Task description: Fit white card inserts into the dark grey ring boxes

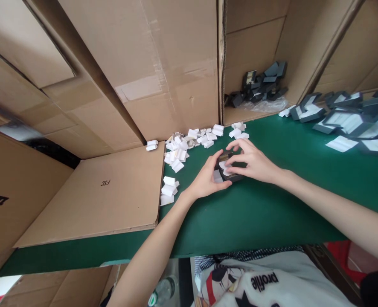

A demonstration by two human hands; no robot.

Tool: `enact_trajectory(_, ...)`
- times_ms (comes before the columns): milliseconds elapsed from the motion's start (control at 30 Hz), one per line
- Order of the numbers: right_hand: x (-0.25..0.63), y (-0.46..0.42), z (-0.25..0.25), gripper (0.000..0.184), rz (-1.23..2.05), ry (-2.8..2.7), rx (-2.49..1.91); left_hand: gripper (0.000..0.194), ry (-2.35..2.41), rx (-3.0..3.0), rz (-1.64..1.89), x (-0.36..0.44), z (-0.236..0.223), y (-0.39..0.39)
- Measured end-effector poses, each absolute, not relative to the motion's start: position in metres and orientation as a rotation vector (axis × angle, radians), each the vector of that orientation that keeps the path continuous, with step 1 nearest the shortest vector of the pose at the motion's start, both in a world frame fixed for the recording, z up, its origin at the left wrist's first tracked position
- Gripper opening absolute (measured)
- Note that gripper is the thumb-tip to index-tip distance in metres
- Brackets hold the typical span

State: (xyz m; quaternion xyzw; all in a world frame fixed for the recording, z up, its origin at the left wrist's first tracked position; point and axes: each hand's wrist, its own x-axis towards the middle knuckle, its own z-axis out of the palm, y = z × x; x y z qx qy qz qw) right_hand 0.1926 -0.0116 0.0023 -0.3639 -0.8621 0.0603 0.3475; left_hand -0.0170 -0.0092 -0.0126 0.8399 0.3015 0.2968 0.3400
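Note:
Both my hands meet over a small dark box (225,172) on the green table (259,213). My left hand (208,177) cups the box from the left side, fingers curled round it. From the right, my right hand (251,162) covers it, its fingers bent over the top and pressing on a white insert (223,165) inside the box. A scatter of small white folded paper pieces (189,143) lies just beyond the hands.
A flat cardboard sheet (102,196) lies at the left. Tall cardboard boxes (150,64) wall the back. An open carton holds dark boxes (259,85). More dark boxes with white inserts (349,117) pile at the far right.

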Motion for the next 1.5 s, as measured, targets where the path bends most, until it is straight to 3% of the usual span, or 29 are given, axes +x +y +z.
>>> enact_trajectory(633, 0.189, -0.012, -0.003, 0.011, 0.259, -2.289, -0.955, 0.089, 0.718, 2.231, 0.771, -0.015, -0.009, -0.012)
enact_trajectory(900, 0.190, -0.015, 0.002, 0.010, 0.140, -2.260, -0.929, 0.090, 0.729, 2.220, 0.759, -0.014, -0.007, -0.012)
enact_trajectory(1233, 0.188, -0.019, 0.008, 0.017, -0.270, -2.342, -0.954, 0.089, 0.761, 2.242, 0.750, -0.015, -0.008, -0.012)
enact_trajectory(1500, 0.188, -0.016, 0.002, 0.017, -0.162, -2.330, -0.983, 0.088, 0.788, 2.247, 0.747, -0.014, -0.008, -0.013)
